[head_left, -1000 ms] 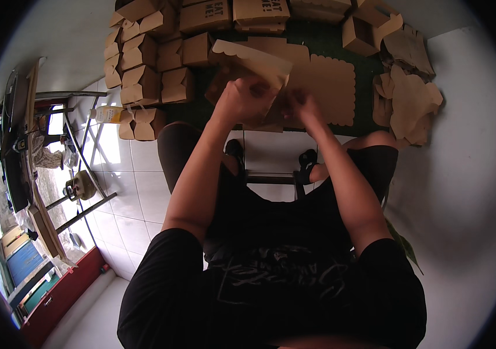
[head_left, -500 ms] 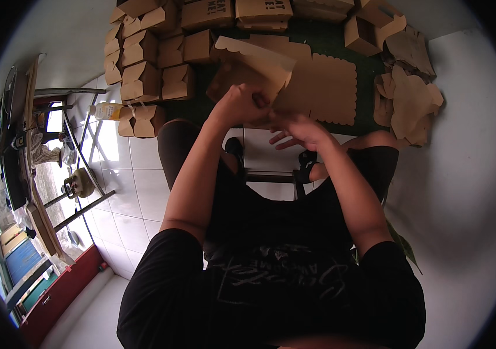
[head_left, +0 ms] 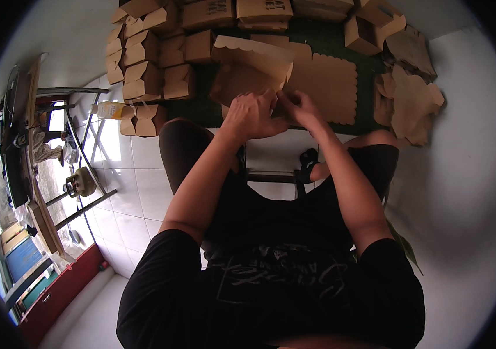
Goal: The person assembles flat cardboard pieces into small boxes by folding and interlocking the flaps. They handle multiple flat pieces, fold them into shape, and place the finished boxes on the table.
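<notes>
A brown cardboard box (head_left: 248, 72), partly folded up with a scalloped far edge, sits on the green surface in front of me. At its near right corner my left hand (head_left: 253, 114) is closed on the near wall, the fingers bent over the board. My right hand (head_left: 300, 109) pinches the same corner from the right, thumb and fingers close together. What exactly the fingertips press is partly hidden behind the hands. Flat cardboard blanks (head_left: 326, 87) with scalloped edges lie beside and under the box, to the right.
Several folded small boxes (head_left: 142, 81) are stacked at the left, and larger boxes (head_left: 207, 14) line the back. An open box (head_left: 370, 35) and crumpled brown cardboard pieces (head_left: 413, 107) lie at the right. Near the left stack is a bottle (head_left: 108, 110) with a yellow label.
Both hands have closed in on the box's near right corner. My left hand has come down and turned over; my right hand, spread before, has moved up and now pinches there.
</notes>
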Demonstrator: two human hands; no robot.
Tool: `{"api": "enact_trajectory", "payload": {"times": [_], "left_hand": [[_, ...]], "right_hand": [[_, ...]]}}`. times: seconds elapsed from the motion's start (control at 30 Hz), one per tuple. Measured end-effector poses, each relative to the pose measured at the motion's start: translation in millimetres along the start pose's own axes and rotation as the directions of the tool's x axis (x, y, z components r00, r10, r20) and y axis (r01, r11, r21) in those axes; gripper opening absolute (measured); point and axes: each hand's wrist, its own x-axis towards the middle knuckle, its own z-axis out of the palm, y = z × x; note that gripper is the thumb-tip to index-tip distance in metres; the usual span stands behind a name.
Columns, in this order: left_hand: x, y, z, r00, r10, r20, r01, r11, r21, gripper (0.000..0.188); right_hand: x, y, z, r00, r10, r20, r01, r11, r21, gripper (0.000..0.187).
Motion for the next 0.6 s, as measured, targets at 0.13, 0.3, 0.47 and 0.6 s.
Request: {"api": "enact_trajectory", "payload": {"times": [0.13, 0.3, 0.47, 0.6], "left_hand": [[-1, 3, 3, 0.984, -0.124, 0.126, 0.111, 0.989, 0.100, 0.033], [-1, -10, 6, 0.969, -0.209, 0.135, 0.199, 0.977, 0.080, 0.023], [-4, -22, 2, 0.978, -0.141, 0.153, 0.139, 0.990, 0.020, 0.017], [-2, -31, -6, 0.967, -0.108, 0.232, 0.107, 0.994, 0.015, 0.019]], "right_hand": [[1, -1, 6, 1.000, 0.012, -0.015, -0.012, 1.000, -0.026, 0.063], [3, -2, 9, 0.987, -0.094, -0.131, 0.077, 0.988, -0.130, 0.048], [-2, -2, 11, 0.967, -0.129, -0.219, 0.099, 0.985, -0.145, 0.042], [-2, -2, 10, 0.955, -0.124, -0.271, 0.096, 0.989, -0.114, 0.039]]}}
